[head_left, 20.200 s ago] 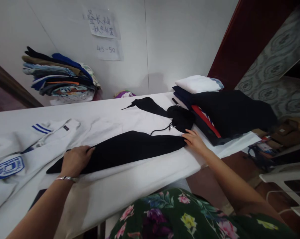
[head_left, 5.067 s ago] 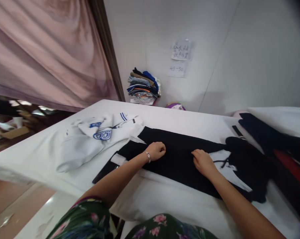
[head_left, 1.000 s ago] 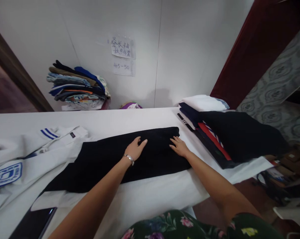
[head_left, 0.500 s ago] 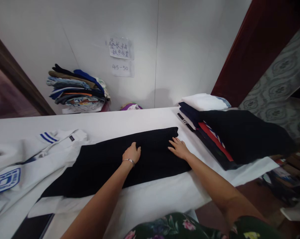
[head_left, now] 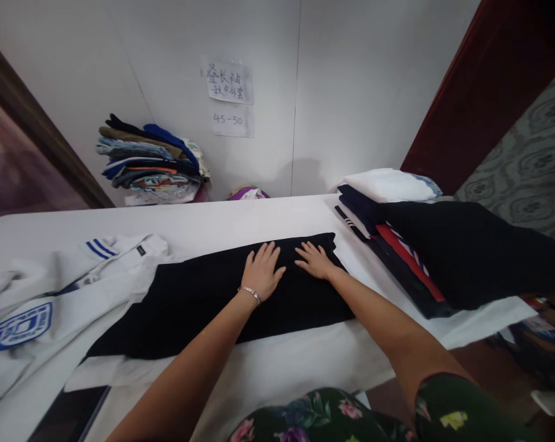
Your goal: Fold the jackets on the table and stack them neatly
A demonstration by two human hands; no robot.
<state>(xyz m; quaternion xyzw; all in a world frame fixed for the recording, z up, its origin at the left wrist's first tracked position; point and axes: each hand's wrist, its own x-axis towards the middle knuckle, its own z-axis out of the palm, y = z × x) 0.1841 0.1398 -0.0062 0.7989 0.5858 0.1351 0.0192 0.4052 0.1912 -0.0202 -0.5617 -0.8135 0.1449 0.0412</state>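
A black garment [head_left: 194,307], folded into a long strip, lies flat across the white table; I cannot tell its exact kind. My left hand [head_left: 263,270] rests palm down near its middle, fingers spread, with a bracelet at the wrist. Close by on the right, my right hand [head_left: 315,260] also lies flat on the black cloth by its narrow right end, fingers apart. Neither hand grips anything. The garment's left end overlaps a white garment [head_left: 93,307] with blue stripes and a blue printed badge, spread over the table's left side.
Folded clothes [head_left: 411,252] are stacked at the table's right, a large black piece overhanging. Another folded pile [head_left: 153,159] stands behind the table. Handwritten paper signs [head_left: 231,92] hang on the wall. A dark flat object [head_left: 70,414] lies at the lower left.
My left hand has shifted right and flattened from a more curled pose. My right hand has moved slightly left, so the two are closer. The view has shifted a little.
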